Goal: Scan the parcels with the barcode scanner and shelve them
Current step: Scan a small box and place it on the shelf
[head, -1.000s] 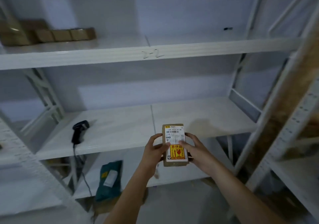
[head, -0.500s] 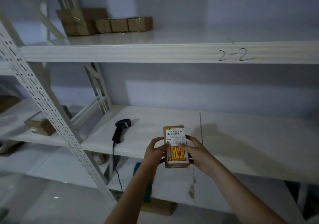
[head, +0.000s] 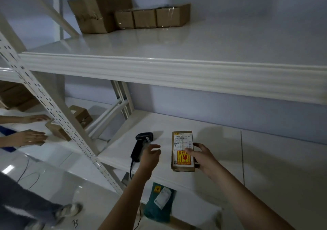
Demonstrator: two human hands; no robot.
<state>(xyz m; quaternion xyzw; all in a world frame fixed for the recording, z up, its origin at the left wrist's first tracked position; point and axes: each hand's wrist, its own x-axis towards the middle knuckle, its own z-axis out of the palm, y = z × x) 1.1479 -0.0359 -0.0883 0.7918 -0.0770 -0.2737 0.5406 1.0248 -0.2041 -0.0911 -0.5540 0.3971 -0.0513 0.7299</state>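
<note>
**Parcel in the right hand, left hand beside the scanner**

While the head camera is looking down at a white shelving unit, the right hand (head: pixel 203 156) is gripping a small brown parcel (head: pixel 182 151) by its right edge, thumb lying across the white label and fingers curling behind. The parcel is standing upright above the middle shelf (head: pixel 265 159), label facing the camera, with a yellow and red sticker on its lower half. The left hand (head: pixel 150 156) is hovering with fingers loosely spread and holding nothing, apart from the parcel and just beside the black barcode scanner (head: pixel 141 144). The scanner is lying on the middle shelf near the front edge, its cable hanging down over the edge.

On the upper shelf (head: pixel 177 52), a row of cardboard boxes (head: pixel 134 14) is sitting against the wall at the back left. Below the middle shelf, a dark green mail bag (head: pixel 159 201) with a white label is leaning on a lower level. At the left edge, another person's hands (head: pixel 30 137) are resting on a box in the neighbouring bay, past the perforated upright (head: pixel 53 109).
</note>
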